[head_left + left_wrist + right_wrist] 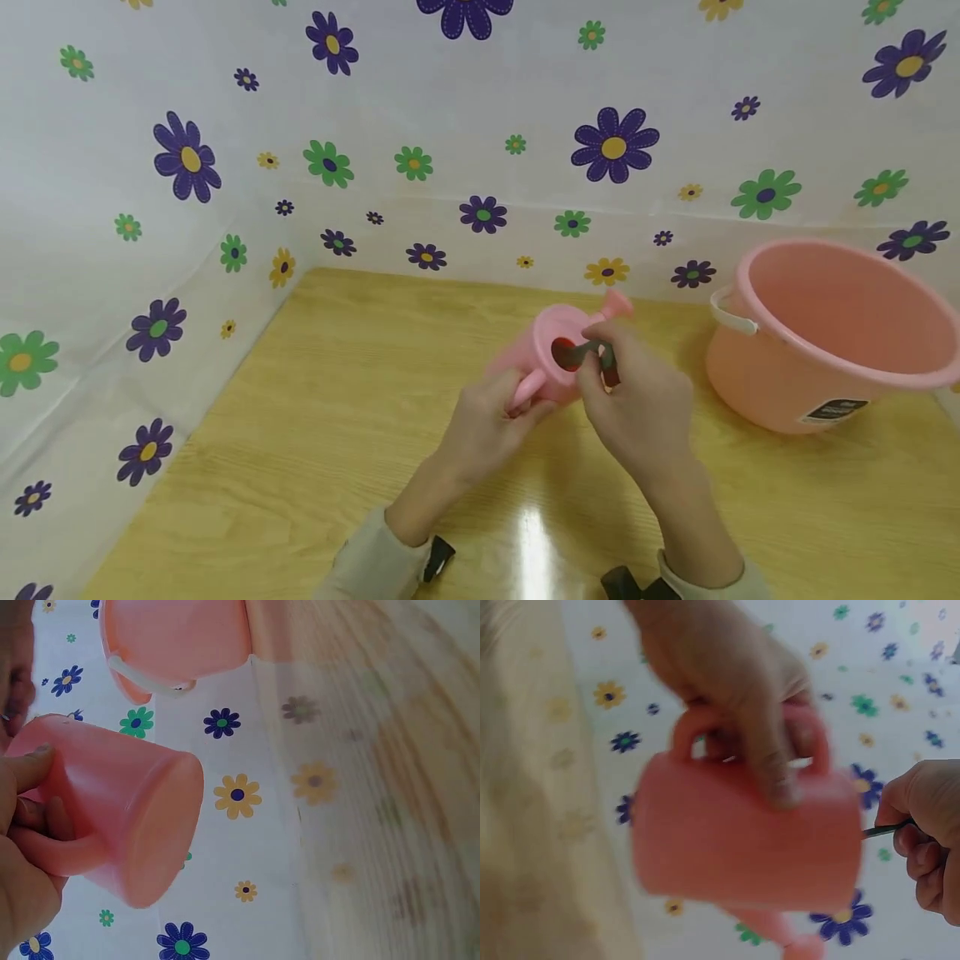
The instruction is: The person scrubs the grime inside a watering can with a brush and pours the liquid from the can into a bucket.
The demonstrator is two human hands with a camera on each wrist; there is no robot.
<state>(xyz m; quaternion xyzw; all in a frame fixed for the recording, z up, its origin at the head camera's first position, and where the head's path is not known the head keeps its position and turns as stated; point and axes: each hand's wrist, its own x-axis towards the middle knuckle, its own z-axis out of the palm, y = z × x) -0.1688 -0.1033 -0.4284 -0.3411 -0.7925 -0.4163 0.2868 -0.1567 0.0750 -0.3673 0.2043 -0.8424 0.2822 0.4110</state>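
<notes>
A pink watering can (553,323) is held tilted above the table, its opening facing up and toward my right hand. My left hand (483,429) grips its loop handle, thumb lying along the body in the right wrist view. My right hand (648,408) pinches a slim dark green tool (597,345) with a reddish-brown part by the fingers. The tool's far end goes into the can's opening, where its tip is hidden, so I cannot tell its kind. In the left wrist view the can's base (166,832) faces the camera side.
A large pink bucket (750,379) with a white handle (732,317) stands at the right on the wood-grain table (315,417). White flower-printed sheeting (525,83) rises behind and along the left edge. Black straps (438,558) show near the cuffs.
</notes>
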